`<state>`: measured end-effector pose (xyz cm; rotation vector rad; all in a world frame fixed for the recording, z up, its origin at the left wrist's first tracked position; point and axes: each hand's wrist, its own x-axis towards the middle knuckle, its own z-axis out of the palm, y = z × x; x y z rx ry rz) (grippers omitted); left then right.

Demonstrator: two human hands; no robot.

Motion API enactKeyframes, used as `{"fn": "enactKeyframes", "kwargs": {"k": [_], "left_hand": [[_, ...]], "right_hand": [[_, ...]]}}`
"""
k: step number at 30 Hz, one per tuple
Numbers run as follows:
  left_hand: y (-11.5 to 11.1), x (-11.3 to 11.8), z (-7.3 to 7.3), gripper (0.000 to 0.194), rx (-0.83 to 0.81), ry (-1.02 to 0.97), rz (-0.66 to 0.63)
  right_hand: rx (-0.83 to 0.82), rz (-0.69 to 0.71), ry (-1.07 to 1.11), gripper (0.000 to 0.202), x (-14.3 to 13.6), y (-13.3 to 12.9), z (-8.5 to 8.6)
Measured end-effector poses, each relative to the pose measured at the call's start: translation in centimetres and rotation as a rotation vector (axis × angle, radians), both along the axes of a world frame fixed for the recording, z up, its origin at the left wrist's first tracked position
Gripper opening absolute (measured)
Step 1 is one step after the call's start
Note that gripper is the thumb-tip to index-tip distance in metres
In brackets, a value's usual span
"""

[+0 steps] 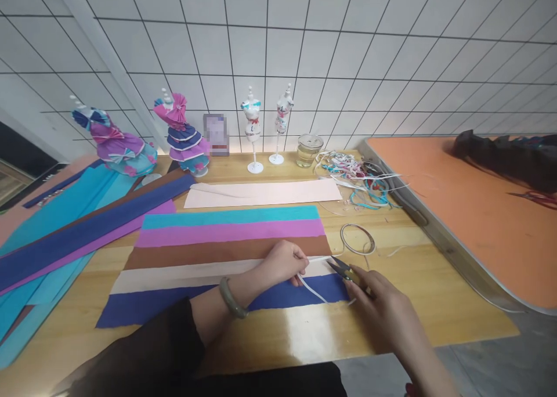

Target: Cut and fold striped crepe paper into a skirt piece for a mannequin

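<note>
Strips of turquoise, purple, brown, cream and blue paper (174, 245) lie side by side on the wooden table. Over the cream and blue strips, my left hand (285, 262) pinches a thin white strip (314, 289), whose tail hangs down to the right. My right hand (383, 298) holds small scissors (354, 276) by their handles, with the dark blades pointing left near the white strip by the right ends of the paper. Whether the blades touch the strip cannot be made out. Just behind the scissors lies a round metal ring (357, 239).
A pale pink strip (263, 194) lies farther back. Behind it stand two small white mannequins (252, 124), a glass (309, 151) and a scrap pile (359, 176). Dressed figures (185, 139) and long folded papers (91, 228) occupy the left. An orange surface (470, 211) is at right.
</note>
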<state>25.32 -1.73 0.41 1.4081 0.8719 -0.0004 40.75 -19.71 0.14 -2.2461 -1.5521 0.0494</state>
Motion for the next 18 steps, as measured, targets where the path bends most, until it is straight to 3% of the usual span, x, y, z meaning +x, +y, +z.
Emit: {"fn": "enactKeyframes", "kwargs": {"k": [7, 12, 18], "left_hand": [[-0.3, 0.1, 0.7, 0.013, -0.047, 0.017, -0.008], [-0.5, 0.2, 1.6, 0.018, -0.048, 0.020, -0.023], [-0.3, -0.1, 0.7, 0.013, -0.048, -0.017, -0.036]], "right_hand": [[-0.004, 0.047, -0.355, 0.050, -1.3, 1.3, -0.5], [0.023, 0.069, -0.441, 0.049, -1.7, 2.0, -0.6], [0.029, 0.090, -0.371, 0.042, -1.9, 1.8, -0.6]]}}
